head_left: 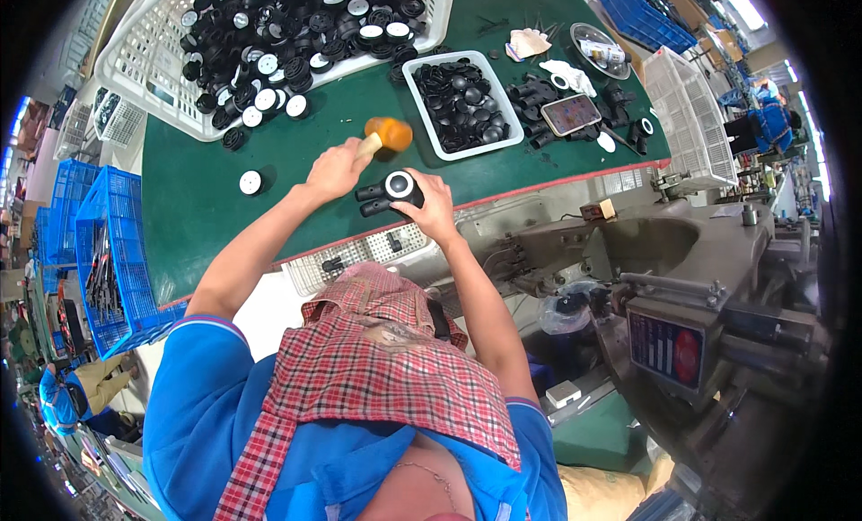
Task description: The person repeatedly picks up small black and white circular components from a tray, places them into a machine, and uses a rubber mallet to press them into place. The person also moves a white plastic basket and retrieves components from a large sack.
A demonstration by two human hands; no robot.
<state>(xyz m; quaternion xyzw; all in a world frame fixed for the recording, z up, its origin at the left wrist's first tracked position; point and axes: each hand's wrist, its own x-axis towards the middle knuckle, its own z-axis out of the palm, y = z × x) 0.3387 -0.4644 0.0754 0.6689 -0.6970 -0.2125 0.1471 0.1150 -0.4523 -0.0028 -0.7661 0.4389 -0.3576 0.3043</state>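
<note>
My left hand (336,169) is closed round the pale handle of a small mallet (390,135), its orange head slightly blurred. Beside it, near the table's front edge, my right hand (433,207) grips a black plastic part (371,201) with two stubby tubes pointing left. A white ring with a dark domed centre (400,184) sits on top of that part. The mallet head is above and just beyond the part, apart from it. My right fingers wrap the part's right side and hide some of it.
A white basket (135,90) heaped with black and white wheels stands far left; one loose wheel (250,182) lies nearer. A white tray (426,139) holds black caps. A phone (571,115) rests among black fittings, right. A grey machine (664,242) stands at right, blue crates (117,251) at left.
</note>
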